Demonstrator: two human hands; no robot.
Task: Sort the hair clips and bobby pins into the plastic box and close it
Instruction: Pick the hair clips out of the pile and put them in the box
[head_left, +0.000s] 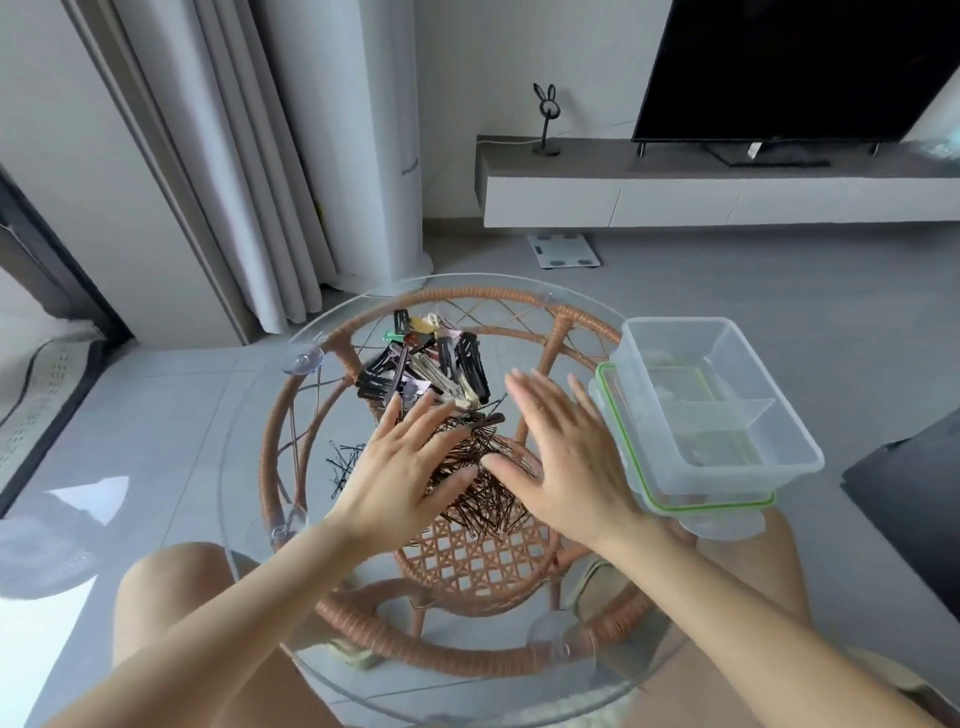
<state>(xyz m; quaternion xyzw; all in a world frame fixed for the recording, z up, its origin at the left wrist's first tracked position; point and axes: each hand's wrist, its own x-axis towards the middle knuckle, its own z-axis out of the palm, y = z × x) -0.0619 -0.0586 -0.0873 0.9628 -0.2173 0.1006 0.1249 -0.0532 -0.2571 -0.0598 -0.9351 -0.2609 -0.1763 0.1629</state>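
A heap of hair clips (434, 361), mostly black with some beige, pink and green ones, lies on the round glass table (249, 467) towards its far side. Nearer to me lies a dark pile of bobby pins (483, 499), with a few strays (345, 462) to its left. My left hand (410, 462) and my right hand (561, 452) hover flat over the bobby pins, fingers spread, holding nothing. The clear plastic box (727, 395) with an inner divider stands at the table's right edge, uncovered, resting on its green-rimmed lid (691, 501).
The glass top rests on a rattan frame (519, 665) with suction cups. My bare knees are under the table. Farther off are a curtain (244, 171), a white column, a floor scale (563, 250), a low TV cabinet (727, 192) and a dark object at the right.
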